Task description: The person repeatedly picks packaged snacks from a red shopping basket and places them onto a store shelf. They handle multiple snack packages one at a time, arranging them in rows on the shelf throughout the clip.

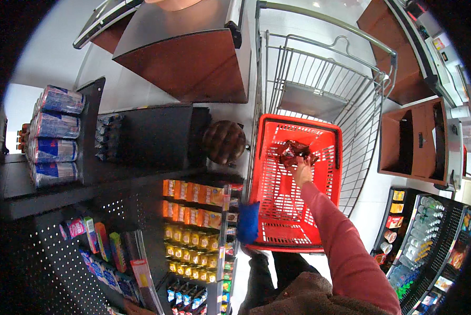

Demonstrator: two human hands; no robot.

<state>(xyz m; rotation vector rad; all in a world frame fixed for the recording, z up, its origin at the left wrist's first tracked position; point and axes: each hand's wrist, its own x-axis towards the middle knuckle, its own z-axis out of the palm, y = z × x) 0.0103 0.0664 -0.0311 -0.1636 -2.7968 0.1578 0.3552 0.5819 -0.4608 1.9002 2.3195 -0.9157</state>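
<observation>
My right hand [302, 171], in a red sleeve, reaches down into a red plastic shopping basket [326, 224]. Its fingers grip a shiny dark-red packet [294, 151] near the basket's far end. Beneath and beyond the basket is a wire shopping cart [361, 157]. At the lower left rim, what looks like my left hand [137, 309] shows only in part, in shadow by a low shelf; its fingers cannot be made out. Just above it, a clear plastic shelf divider [147, 271] stands beside several small packs of sweets or gum [105, 271].
Drink cans [58, 122] are stacked on a black shelf unit [153, 138] to the left. Below, a rack holds orange packets [194, 193] and gold-wrapped items [190, 252]. Something blue [248, 222] overlaps the basket's left rim. Brown counters [188, 67] and bottle shelves [416, 232] flank the cart.
</observation>
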